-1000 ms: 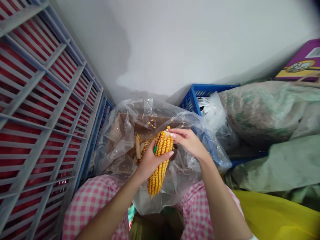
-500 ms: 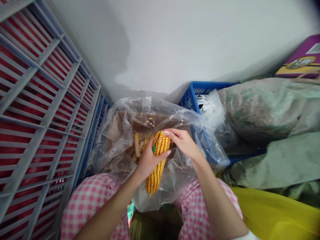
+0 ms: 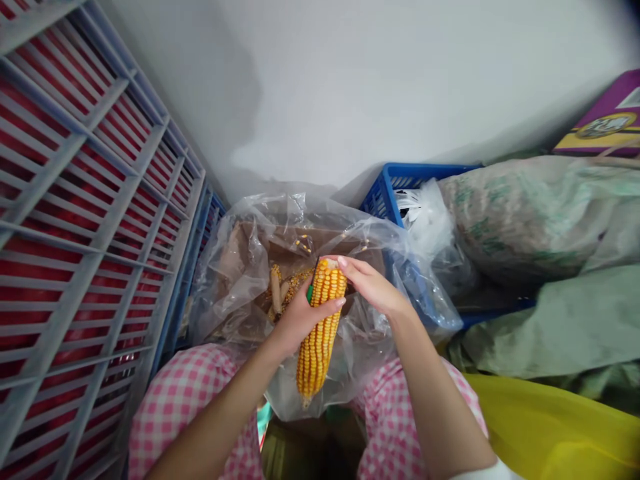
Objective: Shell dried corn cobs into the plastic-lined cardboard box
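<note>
My left hand [image 3: 295, 320] is wrapped round the upper part of a yellow ear of dried corn [image 3: 319, 337], which points down toward my lap. A small green-handled tool [image 3: 311, 291] is pressed between that hand and the cob. My right hand [image 3: 367, 287] curls over the cob's top end, fingertips on the kernels. Both hands hover above a clear plastic bag [image 3: 235, 287] lining a brown box, where bare cobs [image 3: 275, 288] and loose kernels lie.
A grey slatted crate wall [image 3: 85, 220] with red behind it stands at the left. A blue plastic crate [image 3: 395, 187] holding white bags sits behind the clear bag. Green woven sacks [image 3: 540, 220] and a yellow sack [image 3: 560, 427] crowd the right. My pink checked trousers [image 3: 185, 400] are below.
Both hands and the corn have stayed almost in place. The cob has shifted slightly and my right fingers have moved a little over its top end.
</note>
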